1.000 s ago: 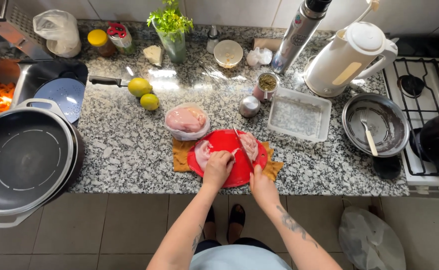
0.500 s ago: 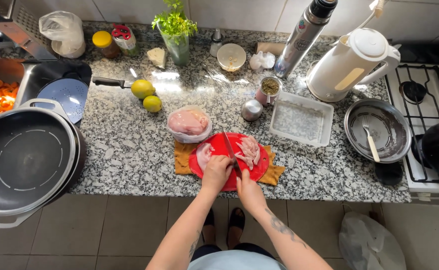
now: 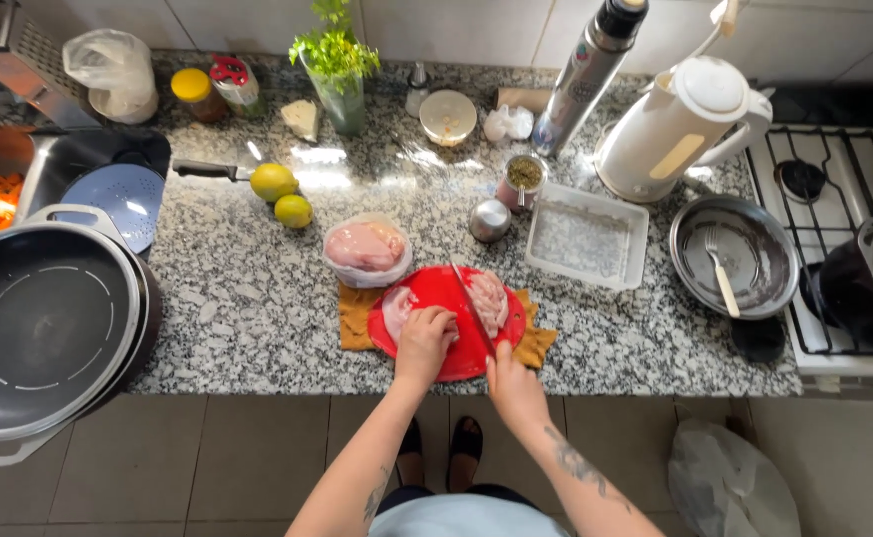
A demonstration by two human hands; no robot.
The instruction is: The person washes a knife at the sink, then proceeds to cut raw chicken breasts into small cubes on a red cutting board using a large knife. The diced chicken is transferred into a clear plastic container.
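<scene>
Both hands have shifted since earlier: left hand now presses raw pink chicken flat-fingered, right hand fist-closed around the long steel knife over the round red plastic board.

Left hand presses chicken on the red board — right hand holds a knife.

A home kitchen was shown. A speckled granite countertop was set against a tiled wall, with a gas stove at one end and a steel sink at the other. A white electric kettle, a dark frying pan and potted herbs were also seen.
</scene>
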